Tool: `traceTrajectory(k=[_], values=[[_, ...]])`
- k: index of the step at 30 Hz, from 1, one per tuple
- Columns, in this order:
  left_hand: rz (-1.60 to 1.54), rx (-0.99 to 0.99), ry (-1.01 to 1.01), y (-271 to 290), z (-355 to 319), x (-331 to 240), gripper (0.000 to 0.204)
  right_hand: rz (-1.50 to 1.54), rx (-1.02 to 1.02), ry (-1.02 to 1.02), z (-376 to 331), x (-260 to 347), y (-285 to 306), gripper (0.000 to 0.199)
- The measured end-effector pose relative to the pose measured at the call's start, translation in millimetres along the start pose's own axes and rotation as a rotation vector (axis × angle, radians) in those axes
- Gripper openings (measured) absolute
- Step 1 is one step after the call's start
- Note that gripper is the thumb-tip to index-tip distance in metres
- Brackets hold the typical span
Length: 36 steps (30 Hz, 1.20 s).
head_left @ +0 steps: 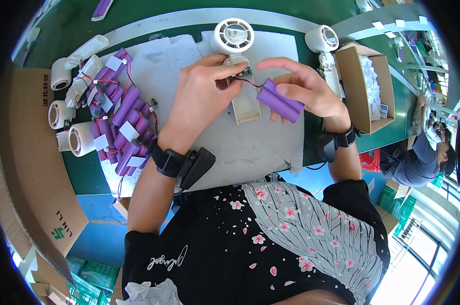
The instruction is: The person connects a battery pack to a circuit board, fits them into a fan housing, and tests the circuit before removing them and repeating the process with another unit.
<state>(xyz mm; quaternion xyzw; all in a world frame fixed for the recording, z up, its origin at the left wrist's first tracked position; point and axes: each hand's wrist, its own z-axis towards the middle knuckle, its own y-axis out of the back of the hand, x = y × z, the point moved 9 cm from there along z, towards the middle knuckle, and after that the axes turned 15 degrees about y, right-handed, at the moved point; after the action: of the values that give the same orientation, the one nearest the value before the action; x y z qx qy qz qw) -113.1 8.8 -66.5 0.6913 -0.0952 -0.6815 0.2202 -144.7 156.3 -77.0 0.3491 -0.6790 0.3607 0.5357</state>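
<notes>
A white handheld fan (233, 36) lies on the foam sheet with its round head away from me and its handle shell (247, 111) pointing toward me. The handle is opened up, and a small green circuit board (247, 71) shows inside it. My left hand (204, 84) reaches over the handle's left side, thumb and index finger closed round the end of a red and black wire (248, 81) beside the board; the fingertips hide the wire's end. In my right hand (309, 91) is a purple battery pack (281, 100) joined to that wire, held between thumb and fingers with the index finger raised.
Many purple battery packs (124, 109) with wires and white pads are heaped at left. More white fans (81, 139) lie beyond them, and another fan (321, 39) stands right. A cardboard box (359, 86) of white pieces is at far right; a person (418, 162) sits beyond.
</notes>
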Motion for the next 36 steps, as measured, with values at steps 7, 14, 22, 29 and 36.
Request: traceTrajectory(k=[7, 14, 22, 29, 36], values=[[0.017, 0.015, -0.007, -1, 0, -5, 0.029, 0.429, 0.145, 0.15, -5, -3, -15, 0.09], [0.013, 0.003, -0.015, -2, 1, -5, 0.028, 0.177, 0.034, 0.073, -3, -9, 1, 0.096], [0.056, -0.012, -0.105, 1, -1, -10, 0.027, -0.214, 0.003, 0.252, -2, 5, -1, 0.085], [0.125, 0.14, -0.005, -1, 1, -5, 0.032, -0.524, -0.009, 0.288, 1, 3, -15, 0.072], [0.155, 0.182, -0.019, -2, 1, -6, 0.032, -0.784, -0.105, 0.429, 0, 15, -30, 0.071]])
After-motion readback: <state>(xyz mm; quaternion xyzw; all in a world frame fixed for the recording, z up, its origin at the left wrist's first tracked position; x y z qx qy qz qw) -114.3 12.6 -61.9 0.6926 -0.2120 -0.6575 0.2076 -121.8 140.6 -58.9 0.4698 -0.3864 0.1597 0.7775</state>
